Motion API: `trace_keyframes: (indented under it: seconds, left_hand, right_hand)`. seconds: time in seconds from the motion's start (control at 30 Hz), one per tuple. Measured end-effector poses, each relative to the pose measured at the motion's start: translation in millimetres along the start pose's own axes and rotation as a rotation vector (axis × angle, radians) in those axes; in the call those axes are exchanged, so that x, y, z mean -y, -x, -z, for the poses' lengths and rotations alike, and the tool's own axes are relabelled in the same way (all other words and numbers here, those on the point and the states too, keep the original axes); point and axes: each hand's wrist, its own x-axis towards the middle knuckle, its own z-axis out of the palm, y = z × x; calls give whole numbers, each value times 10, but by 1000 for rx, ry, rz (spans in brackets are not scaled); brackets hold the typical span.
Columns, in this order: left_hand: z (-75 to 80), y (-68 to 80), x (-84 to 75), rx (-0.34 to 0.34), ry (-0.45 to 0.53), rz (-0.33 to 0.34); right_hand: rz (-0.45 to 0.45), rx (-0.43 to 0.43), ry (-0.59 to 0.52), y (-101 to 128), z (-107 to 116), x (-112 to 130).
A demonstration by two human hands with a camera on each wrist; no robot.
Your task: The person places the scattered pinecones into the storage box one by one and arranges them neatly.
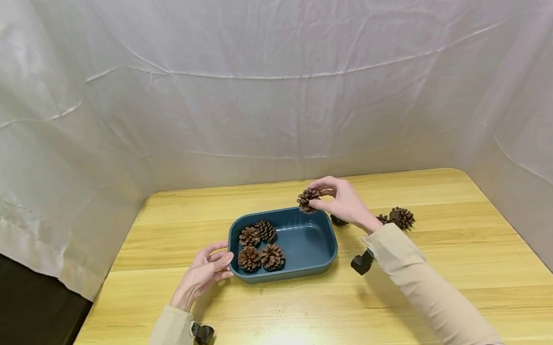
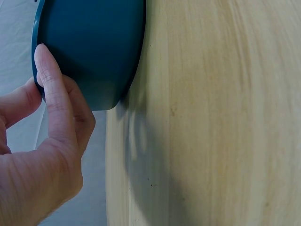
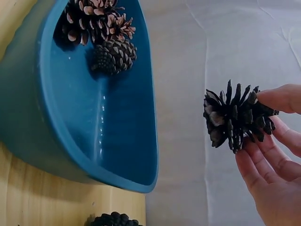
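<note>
Pine cone [image 1: 305,202] held aloft in the right hand [image 1: 340,200], pinched between thumb and fingers near the far rim of a blue container [image 1: 309,244], toward that container's right end. The left hand [image 1: 205,273] grips the container's opposite end, thumb at the rim and fingers against the outer wall. Four cones [image 1: 272,257] lie grouped inside, all in the left part — the right part of the floor shows bare. Outside, one dark cone [image 1: 338,220] sits just beside the right end, partly hidden by the right hand; farther right, two more cones [image 1: 402,218] lie close together on the wooden table [image 1: 272,315].
</note>
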Motion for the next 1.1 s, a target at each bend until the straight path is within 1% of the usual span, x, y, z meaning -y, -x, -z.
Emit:
trace_keyframes:
  seconds: [0.23,0.6,0.8,1.1]
  left_hand:
    - [6,3,-2,-3,-1,2]
    - [6,11,-18,-10,-4,6]
    - [7,11,-24,-12,-6,6]
    - [-2,10,-31,-13,-9,7]
  right_hand:
    - [-22,74,-11,-41,-25,40]
    - [-106,177,-55,-141,-73,59]
    - [-146,229,-107,-185,-105,64]
    - [-190,269,-143,-218,-157,29]
